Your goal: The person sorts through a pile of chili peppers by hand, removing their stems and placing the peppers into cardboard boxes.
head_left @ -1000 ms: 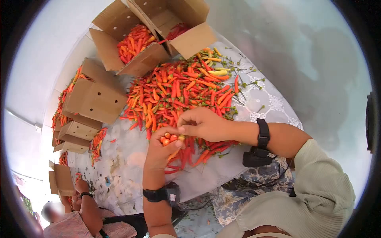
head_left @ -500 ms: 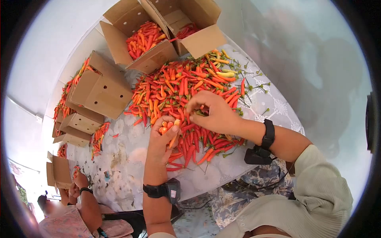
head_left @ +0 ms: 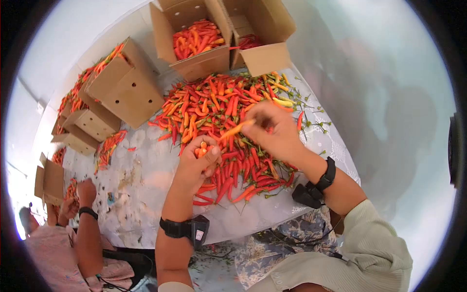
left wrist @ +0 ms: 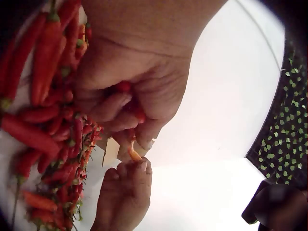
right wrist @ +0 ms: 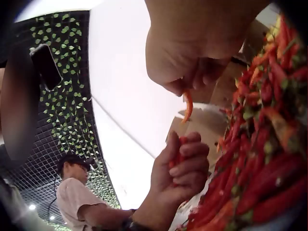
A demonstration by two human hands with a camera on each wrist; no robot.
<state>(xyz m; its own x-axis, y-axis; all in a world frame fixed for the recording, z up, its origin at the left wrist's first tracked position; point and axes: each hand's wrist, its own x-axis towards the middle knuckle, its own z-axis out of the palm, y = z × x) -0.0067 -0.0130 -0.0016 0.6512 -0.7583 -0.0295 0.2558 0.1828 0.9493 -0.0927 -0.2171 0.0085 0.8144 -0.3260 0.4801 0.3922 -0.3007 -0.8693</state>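
Observation:
My left hand (head_left: 194,163) curls round several red-orange chillies (head_left: 202,150), their ends showing above the fingers. Just up and to the right, my right hand (head_left: 275,129) pinches one orange chilli (head_left: 236,129) at its end, its other end pointing toward the left hand. The right wrist view shows this orange chilli (right wrist: 188,106) hanging from the right hand (right wrist: 192,53) above the left hand (right wrist: 178,168). A big heap of red and orange chillies (head_left: 221,104) lies on the table behind and below both hands.
Cardboard boxes with chillies (head_left: 204,63) stand behind the heap, and more boxes (head_left: 126,95) line the left. Loose green stems (head_left: 318,124) are scattered at the right. Another person (head_left: 73,248) works at the lower left. The tablecloth (head_left: 141,190) has dark bits on it.
My right hand has moved from beside the left hand, up and right, and now holds an orange chilli out. The left hand keeps its chillies. The head view has shifted.

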